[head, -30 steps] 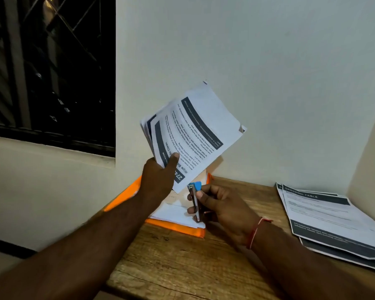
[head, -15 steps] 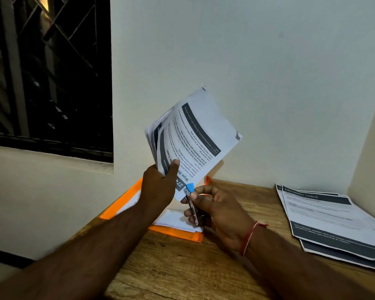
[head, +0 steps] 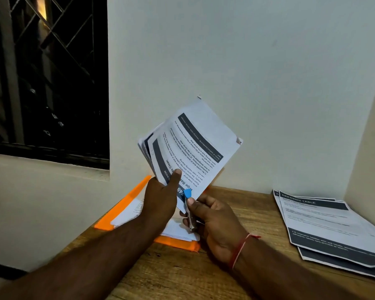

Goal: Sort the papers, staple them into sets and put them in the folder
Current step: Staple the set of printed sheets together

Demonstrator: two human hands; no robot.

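My left hand (head: 161,199) holds a set of printed papers (head: 195,146) upright above the table, thumb pressed on the front sheet near its lower corner. My right hand (head: 214,221) grips a small stapler (head: 189,210) with a blue tip, and its jaws sit over the lower corner of that set. Beneath both hands an orange folder (head: 128,200) lies open on the wooden table (head: 182,273), with white sheets (head: 178,231) inside it.
A loose pile of printed papers (head: 325,226) headed "DRESSING TABLE" lies at the table's right, against the side wall. A white wall stands right behind the table. A dark barred window (head: 48,79) is at the upper left.
The stapler has risen from below the papers until its blue tip closes over the set's lower corner. The held set has dropped slightly and tilted toward the stapler.
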